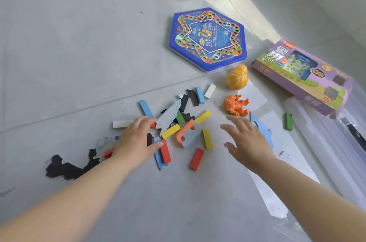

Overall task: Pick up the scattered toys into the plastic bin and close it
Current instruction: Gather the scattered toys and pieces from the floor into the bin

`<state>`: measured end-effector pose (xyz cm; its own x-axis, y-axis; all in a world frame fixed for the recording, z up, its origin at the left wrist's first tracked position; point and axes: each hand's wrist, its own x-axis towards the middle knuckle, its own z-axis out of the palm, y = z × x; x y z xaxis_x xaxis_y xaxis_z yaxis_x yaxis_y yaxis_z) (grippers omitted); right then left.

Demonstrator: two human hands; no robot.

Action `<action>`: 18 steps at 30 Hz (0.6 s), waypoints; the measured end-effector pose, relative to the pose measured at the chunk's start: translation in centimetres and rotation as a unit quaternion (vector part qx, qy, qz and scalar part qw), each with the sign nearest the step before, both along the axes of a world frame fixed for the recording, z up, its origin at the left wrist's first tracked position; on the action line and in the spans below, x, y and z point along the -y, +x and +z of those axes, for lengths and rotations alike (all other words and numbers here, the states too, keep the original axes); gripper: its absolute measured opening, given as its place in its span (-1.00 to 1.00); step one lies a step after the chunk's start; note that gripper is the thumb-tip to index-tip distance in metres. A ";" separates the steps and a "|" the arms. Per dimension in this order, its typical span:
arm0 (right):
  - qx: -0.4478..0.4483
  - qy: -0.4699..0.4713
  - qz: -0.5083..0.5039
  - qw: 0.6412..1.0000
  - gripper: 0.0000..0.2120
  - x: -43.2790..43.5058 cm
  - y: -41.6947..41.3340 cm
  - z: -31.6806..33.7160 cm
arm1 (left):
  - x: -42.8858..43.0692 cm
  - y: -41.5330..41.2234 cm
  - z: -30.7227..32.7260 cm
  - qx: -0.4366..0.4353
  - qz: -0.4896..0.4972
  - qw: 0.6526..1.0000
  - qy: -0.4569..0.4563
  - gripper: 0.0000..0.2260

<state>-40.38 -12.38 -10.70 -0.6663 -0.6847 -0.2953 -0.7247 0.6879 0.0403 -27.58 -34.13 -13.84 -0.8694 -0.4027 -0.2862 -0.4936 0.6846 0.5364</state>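
Several coloured wooden blocks lie scattered on the grey floor, among them a red block [196, 158] and a yellow block [207, 139]. My left hand [136, 140] rests over the left of the pile, fingers relaxed, thumb touching a red block [166, 152]. My right hand [247, 138] hovers open at the pile's right, above a blue dolphin cutout [264, 129]. An orange robot toy [236, 105] and an orange basketball egg [237, 79] lie beyond it. The clear plastic bin [324, 138] lies at the right edge.
A blue hexagonal game board [207, 39] lies further back. A purple chess box [305, 75] rests partly on the bin. A black flat cutout [65, 167] lies at the left, a green block [288, 121] by the bin. Bare floor spreads to the left and back.
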 end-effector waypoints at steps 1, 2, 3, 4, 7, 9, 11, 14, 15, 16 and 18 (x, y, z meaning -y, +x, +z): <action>-0.004 0.005 0.045 0.999 -0.35 2.0 0.2 -0.2 | 0.6 0.4 0.4 0.003 0.001 1.000 -0.009 -0.46; 0.001 0.013 0.083 0.996 -0.31 3.9 0.4 -0.5 | 1.3 0.9 0.7 0.007 0.006 1.000 -0.020 -0.47; 0.027 0.012 0.102 0.994 -0.29 5.5 0.8 -0.7 | 2.0 1.4 1.0 0.014 0.017 0.999 -0.027 -0.48; 0.044 0.017 0.115 0.992 -0.31 6.8 1.3 -1.1 | 2.7 2.0 1.2 0.025 0.035 0.999 -0.026 -0.49; 0.063 0.050 0.070 0.994 -0.37 8.4 1.6 -2.2 | 3.8 3.4 1.5 0.052 0.067 0.996 -0.008 -0.48; 0.065 0.029 0.042 0.997 -0.40 8.5 1.8 -2.2 | 3.9 4.1 1.3 0.068 0.063 0.996 -0.005 -0.46; 0.082 0.022 0.023 0.996 -0.46 8.2 2.1 -1.8 | 3.7 4.4 1.0 0.078 0.049 0.996 -0.012 -0.43; 0.073 0.028 -0.021 0.997 -0.57 7.6 2.4 -1.7 | 3.8 4.2 0.7 0.073 0.020 0.997 -0.035 -0.41; 0.066 0.013 -0.064 0.996 -0.61 7.5 2.4 -1.5 | 3.8 4.0 0.7 0.064 0.002 0.997 -0.043 -0.42; 0.061 -0.008 -0.109 0.992 -0.64 7.6 2.3 -1.3 | 3.7 3.7 0.6 0.056 -0.019 0.997 -0.051 -0.45; 0.046 -0.049 -0.148 0.987 -0.67 7.8 2.1 -0.7 | 3.5 3.1 0.4 0.049 -0.056 0.995 -0.072 -0.53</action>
